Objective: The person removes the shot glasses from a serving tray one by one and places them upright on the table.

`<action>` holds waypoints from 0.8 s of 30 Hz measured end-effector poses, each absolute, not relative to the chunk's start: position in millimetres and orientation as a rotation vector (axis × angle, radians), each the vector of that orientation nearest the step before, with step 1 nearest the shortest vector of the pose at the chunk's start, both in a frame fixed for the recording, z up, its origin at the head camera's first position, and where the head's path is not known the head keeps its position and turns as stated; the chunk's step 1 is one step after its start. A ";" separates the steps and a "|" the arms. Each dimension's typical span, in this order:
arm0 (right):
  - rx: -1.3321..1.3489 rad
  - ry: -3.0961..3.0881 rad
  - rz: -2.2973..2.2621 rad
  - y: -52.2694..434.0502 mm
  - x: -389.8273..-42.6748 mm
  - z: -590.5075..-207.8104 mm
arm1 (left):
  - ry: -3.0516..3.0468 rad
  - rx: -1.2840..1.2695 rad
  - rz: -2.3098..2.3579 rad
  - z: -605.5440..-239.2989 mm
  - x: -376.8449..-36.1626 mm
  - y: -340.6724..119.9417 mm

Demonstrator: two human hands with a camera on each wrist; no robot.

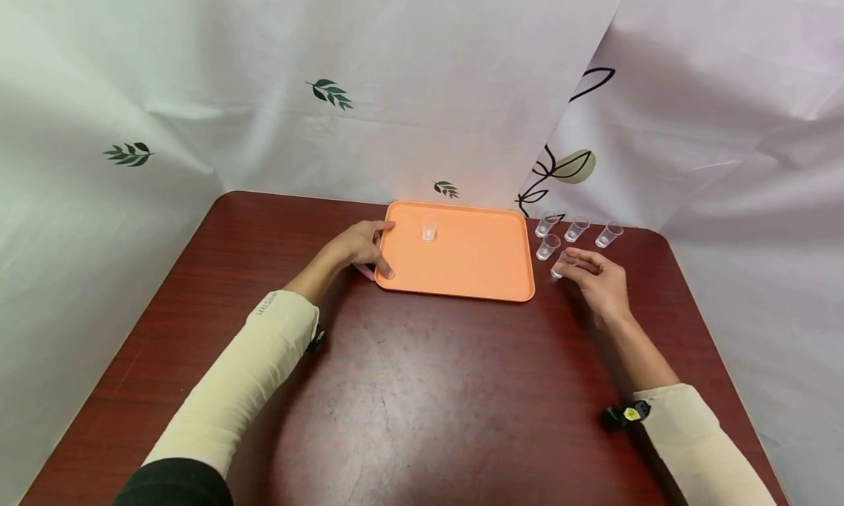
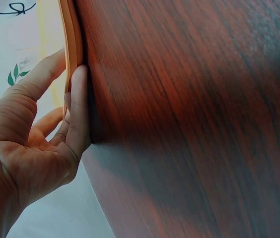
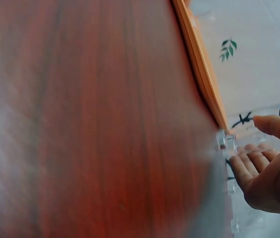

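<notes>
Left hand [image 1: 359,248]: open, fingers straight, thumb and fingertips resting against the left edge of the tray [image 1: 461,272]. Tray: orange, flat on the dark wood surface [image 1: 409,403], one small clear cup [image 1: 429,228] standing upright in its far left part. Cups [image 1: 576,229]: four more clear ones, grouped on the surface just right of the tray, apart from it. Nearest cup [image 1: 559,266]: beside the tray's right edge, fingertips of the right hand [image 1: 600,279] curled loosely about it; whether they actually grip it cannot be told.
</notes>
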State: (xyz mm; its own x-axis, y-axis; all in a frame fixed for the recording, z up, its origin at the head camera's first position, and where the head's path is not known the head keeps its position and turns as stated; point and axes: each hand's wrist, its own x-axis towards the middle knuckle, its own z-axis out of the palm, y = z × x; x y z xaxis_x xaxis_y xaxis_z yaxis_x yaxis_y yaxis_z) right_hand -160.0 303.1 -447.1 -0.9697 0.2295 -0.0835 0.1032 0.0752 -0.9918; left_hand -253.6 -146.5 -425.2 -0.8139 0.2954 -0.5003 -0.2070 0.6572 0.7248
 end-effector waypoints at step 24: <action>-0.507 -2.155 2.052 332.1 -192.3 -454.5 | 2.263 0.067 1.114 -422.8 -251.9 -146.1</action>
